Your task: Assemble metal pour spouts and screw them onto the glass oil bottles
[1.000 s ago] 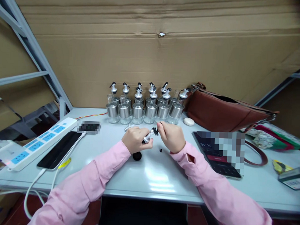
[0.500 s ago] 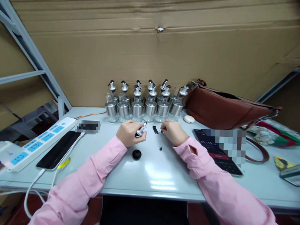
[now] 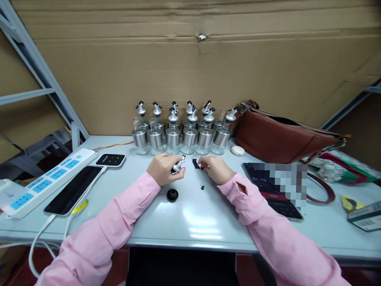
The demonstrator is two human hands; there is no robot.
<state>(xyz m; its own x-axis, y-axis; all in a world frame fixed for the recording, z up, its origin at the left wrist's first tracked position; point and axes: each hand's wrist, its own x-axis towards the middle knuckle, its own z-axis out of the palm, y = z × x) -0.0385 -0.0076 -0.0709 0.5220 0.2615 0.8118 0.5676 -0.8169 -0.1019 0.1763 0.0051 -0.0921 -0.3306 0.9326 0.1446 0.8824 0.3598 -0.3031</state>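
My left hand (image 3: pixel 165 169) is closed around a silver pourer spout (image 3: pixel 179 164), which tilts up to the right above the table. My right hand (image 3: pixel 217 169) has its fingers drawn together at the right side of a black lever (image 3: pixel 195 163) lying on the table. A tiny dark piece (image 3: pixel 202 168) shows below those fingertips; whether they grip it is unclear. A small black plug (image 3: pixel 202 187) lies nearer to me. A round black stopper (image 3: pixel 172 195) sits on the table below my left hand.
Glass bottles with steel bands (image 3: pixel 172 138), most bearing pourers, stand in rows at the back. A brown bag (image 3: pixel 272 135) and white case (image 3: pixel 237 150) are to the right. A tablet (image 3: pixel 273 191) lies by my right sleeve. At left are a power strip (image 3: pixel 50 182) and phone (image 3: pixel 73 191).
My right hand has shifted slightly left, bringing its fingertips to the black lever. My left hand keeps the pourer spout in about the same place. The view has shifted a little.
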